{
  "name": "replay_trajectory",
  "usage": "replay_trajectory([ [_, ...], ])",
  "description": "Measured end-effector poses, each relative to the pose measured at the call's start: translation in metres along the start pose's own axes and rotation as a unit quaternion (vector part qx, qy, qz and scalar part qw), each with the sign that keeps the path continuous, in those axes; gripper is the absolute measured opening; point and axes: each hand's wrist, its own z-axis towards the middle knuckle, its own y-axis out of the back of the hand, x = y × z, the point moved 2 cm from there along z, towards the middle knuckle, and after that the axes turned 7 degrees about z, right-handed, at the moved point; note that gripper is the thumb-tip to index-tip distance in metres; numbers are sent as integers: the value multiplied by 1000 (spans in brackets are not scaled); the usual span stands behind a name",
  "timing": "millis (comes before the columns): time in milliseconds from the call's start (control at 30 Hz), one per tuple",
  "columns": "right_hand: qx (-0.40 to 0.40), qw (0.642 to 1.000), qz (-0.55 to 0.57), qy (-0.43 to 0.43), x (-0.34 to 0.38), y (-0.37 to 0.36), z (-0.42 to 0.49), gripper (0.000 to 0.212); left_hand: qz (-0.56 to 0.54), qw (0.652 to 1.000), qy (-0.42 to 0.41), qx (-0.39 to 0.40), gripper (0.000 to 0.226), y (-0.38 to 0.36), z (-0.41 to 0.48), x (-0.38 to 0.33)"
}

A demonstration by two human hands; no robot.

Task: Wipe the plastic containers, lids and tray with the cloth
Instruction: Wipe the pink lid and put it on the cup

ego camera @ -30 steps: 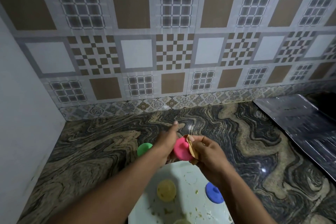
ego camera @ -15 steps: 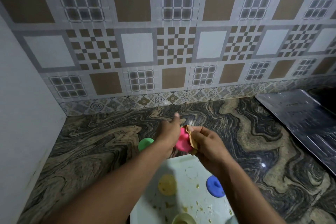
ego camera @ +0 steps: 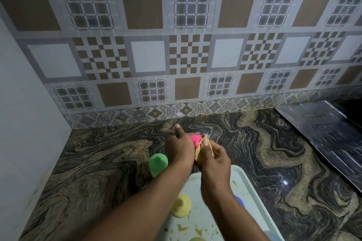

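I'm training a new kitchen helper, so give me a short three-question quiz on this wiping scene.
1. True or false: the green container stands on the tray.
2. What does the right hand hold against the pink piece? A) a sponge B) a tan cloth C) a brush
3. Short answer: which hand holds the pink piece?

Key:
1. False. It stands on the counter, beside the tray.
2. B.
3. The left hand.
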Motion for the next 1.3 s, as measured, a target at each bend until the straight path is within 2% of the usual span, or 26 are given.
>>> replay_trajectory([
  [67,-27,999,5,-17,2,1,0,25,-15,999,28,38,52,-6,5,12],
  [167,63,990,16,-125,24,13,17,20,4,975,60,215,66,-7,14,25],
  [200,89,986,7,-143,29,15,20,18,12,972,43,229,61,-4,14,23],
  [233,100,986,0,-137,31,14,20,17,21,978,13,205,53,-2,14,18],
  [267,92,990,1,-111,27,10,17,16,20,989,-12,148,49,0,14,13],
  [333,34,999,0,-34,9,2,4,24,-13,999,-23,39,54,5,8,4],
  [367,3,1000,2,-13,-1,0,-3,29,-41,999,-12,12,55,5,6,3],
  [433,-35,999,28,-1,-7,0,-10,24,-69,997,26,18,52,4,5,4],
  [500,-41,998,43,-8,-2,7,-1,18,-41,997,28,58,50,0,9,12],
  [533,-33,998,44,-16,2,11,6,18,-5,997,2,79,50,-1,12,14],
  [600,9,998,41,-36,13,17,16,17,56,986,-107,114,47,3,18,18],
  [700,76,993,31,-87,27,22,24,16,64,927,-279,242,23,15,20,16],
  [767,89,989,37,-109,34,25,29,15,103,884,-340,304,25,25,19,12],
  [800,89,988,44,-116,34,26,31,14,134,867,-365,311,27,28,20,12],
  [833,87,988,48,-121,34,27,33,14,157,857,-383,306,28,31,20,11],
  [967,64,987,36,-144,22,19,31,14,161,864,-395,268,22,37,25,11],
  [1033,11,987,36,-155,16,15,33,14,167,862,-417,234,21,35,30,15],
  [1167,-113,964,132,-200,10,31,45,14,234,867,-425,119,16,38,48,28],
  [1300,-92,951,165,-244,5,43,48,23,362,838,-397,99,17,35,64,37],
])
